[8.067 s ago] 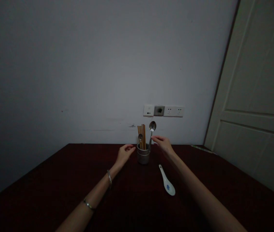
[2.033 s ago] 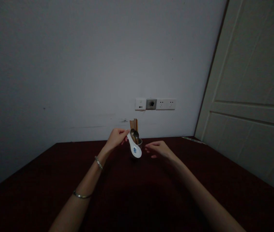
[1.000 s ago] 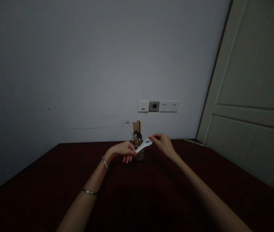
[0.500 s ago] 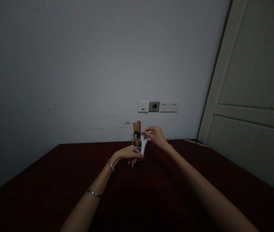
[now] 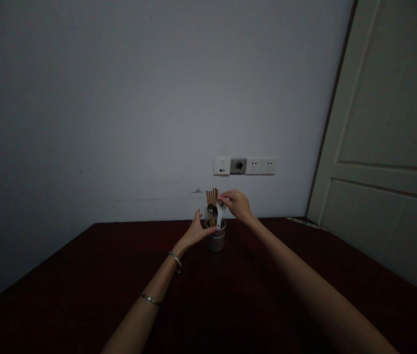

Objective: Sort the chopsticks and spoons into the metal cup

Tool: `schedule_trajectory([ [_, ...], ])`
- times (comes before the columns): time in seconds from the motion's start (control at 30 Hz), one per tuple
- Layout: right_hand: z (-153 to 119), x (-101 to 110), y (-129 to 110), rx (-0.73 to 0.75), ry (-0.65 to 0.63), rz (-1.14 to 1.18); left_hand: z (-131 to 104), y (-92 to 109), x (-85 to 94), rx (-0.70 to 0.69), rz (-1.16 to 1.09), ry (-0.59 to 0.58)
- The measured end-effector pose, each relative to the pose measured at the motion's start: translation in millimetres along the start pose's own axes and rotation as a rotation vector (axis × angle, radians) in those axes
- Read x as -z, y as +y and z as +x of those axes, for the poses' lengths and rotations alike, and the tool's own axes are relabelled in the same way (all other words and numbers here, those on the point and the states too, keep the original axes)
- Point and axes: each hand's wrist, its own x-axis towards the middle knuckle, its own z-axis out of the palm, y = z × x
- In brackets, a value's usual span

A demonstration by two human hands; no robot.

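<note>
My right hand (image 5: 236, 202) pinches a white spoon (image 5: 219, 216) by its bowl end, with the handle pointing down into a grey cylindrical holder (image 5: 216, 242). Wooden chopsticks (image 5: 212, 195) and dark metal spoons (image 5: 211, 210) stand upright in that holder. At its left side is my left hand (image 5: 197, 232), thumb and fingers spread apart. The thumb tip reaches across the front of the rim, close to the white spoon's lower end; whether it touches the spoon I cannot tell.
The holder stands on a dark red table (image 5: 138, 275) near the grey wall (image 5: 149, 108). Wall sockets (image 5: 260, 166) and a switch plate (image 5: 222, 166) sit above it to the right. A pale panelled door (image 5: 388, 147) rises on the right.
The white spoon's lower end has moved into the holder's opening. My left hand has let go of that end, moved up and spread its fingers. The view has shifted slightly.
</note>
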Motion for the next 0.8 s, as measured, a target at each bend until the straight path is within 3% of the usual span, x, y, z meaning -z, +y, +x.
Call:
schedule_trajectory([
  [0.2, -21, -12, 6, 0.044, -0.034, -0.029, -3, -10, -14.0, 0.022, -0.082, -0.033],
  [0.33, -35, -22, 10, 0.03, -0.093, -0.054, -3, -18, -15.7, 0.017, -0.123, -0.048],
  [0.5, -46, -30, 10, -0.007, -0.079, -0.055, -3, -25, -14.8, 0.028, -0.103, -0.064],
  [0.8, -60, -40, 13, -0.076, -0.095, -0.061, -8, -16, -20.2, -0.043, -0.059, -0.109],
])
